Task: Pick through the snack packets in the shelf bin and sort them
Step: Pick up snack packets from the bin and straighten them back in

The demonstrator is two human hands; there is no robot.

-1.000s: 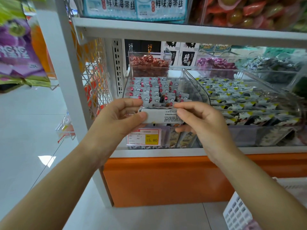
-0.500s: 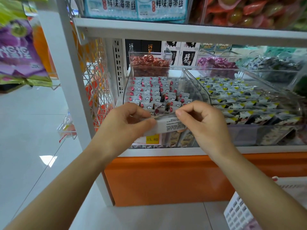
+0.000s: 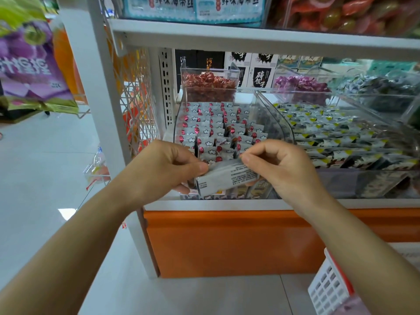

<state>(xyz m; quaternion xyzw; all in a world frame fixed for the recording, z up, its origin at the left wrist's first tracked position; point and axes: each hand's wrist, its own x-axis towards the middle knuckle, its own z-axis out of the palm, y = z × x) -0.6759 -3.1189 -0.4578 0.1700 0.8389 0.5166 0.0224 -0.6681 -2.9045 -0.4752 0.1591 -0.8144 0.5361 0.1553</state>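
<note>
A clear shelf bin (image 3: 276, 119) holds rows of small white snack packets with red dots (image 3: 211, 126). In front of the bin both hands hold one white snack packet (image 3: 225, 177), its printed back turned toward me and its left end tilted down. My left hand (image 3: 163, 169) grips the packet's left end between thumb and fingers. My right hand (image 3: 279, 164) pinches the upper right edge with curled fingers. The hands hide the bin's front wall and most of its price label.
A second clear bin (image 3: 386, 180) of black-and-yellow packets sits to the right. Smaller bins of red candies (image 3: 208, 84) and purple candies (image 3: 300, 84) stand behind. A white shelf board (image 3: 250, 39) hangs overhead. A white basket (image 3: 327, 289) sits at lower right; hanging bags (image 3: 29, 69) at left.
The packet has dropped slightly and tilted from level to left-end-down, its printed side turning more toward me. My right hand's fingers have curled tighter on its top edge.
</note>
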